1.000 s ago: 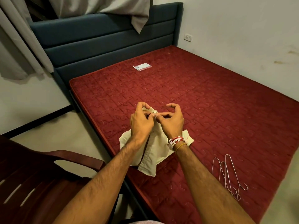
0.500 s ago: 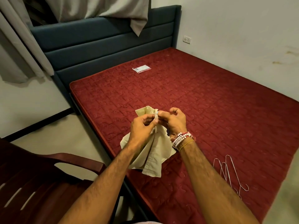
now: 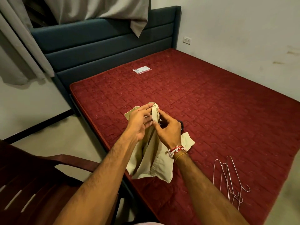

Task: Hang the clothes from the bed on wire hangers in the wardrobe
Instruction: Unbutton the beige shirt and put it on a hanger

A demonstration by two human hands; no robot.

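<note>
A cream garment [image 3: 151, 161] hangs in front of me over the near edge of the red mattress [image 3: 211, 103]. My left hand [image 3: 139, 124] touches its upper fold with fingers mostly extended. My right hand [image 3: 167, 129], with bead bracelets at the wrist, pinches the same top edge from the right. A dark item shows just behind my right hand, mostly hidden. Several wire hangers [image 3: 230, 181] lie in a pile on the mattress at the lower right. The wardrobe is not in view.
A dark red plastic chair [image 3: 40, 181] stands at my lower left, close to the bed. A small clear packet [image 3: 142, 69] lies near the blue headboard [image 3: 105, 46]. Grey curtains [image 3: 24, 51] hang at the upper left. A white wall runs along the bed's right side.
Both hands have lifted the garment's top edge a little and shifted along it. My left hand's fingers have straightened from a pinch. The cloth hangs lower over the bed edge.
</note>
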